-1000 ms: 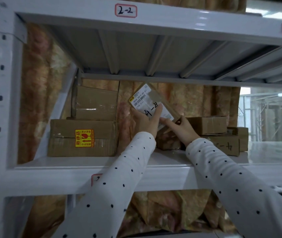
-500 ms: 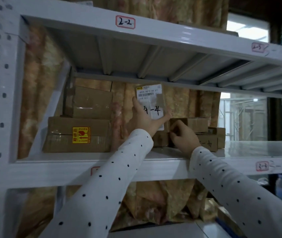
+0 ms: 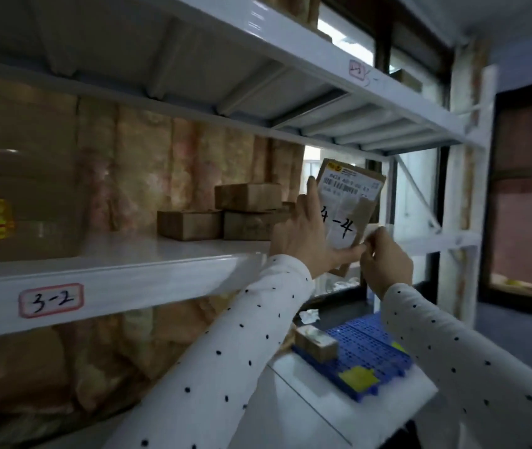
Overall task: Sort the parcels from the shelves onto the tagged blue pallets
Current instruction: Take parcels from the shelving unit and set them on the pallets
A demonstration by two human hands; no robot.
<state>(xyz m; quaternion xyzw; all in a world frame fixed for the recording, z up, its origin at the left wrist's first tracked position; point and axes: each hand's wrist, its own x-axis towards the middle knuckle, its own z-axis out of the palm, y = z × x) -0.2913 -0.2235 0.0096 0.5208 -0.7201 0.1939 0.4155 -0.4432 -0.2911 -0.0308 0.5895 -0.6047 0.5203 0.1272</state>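
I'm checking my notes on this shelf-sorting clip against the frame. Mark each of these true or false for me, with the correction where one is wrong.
1. Both hands hold the flat parcel. True: the left hand grips its left edge and the right hand its lower right corner.
2. The parcel's label reads 2-2 by hand. False: it reads 4-4.
3. The tag on the shelf edge reads 3-2. True.
4. The blue pallet below is bare. False: a small box sits on its left end.
5. Three small brown boxes remain stacked on the shelf. True.
6. The parcel lies flat on the shelf. False: it is held upright in the air.
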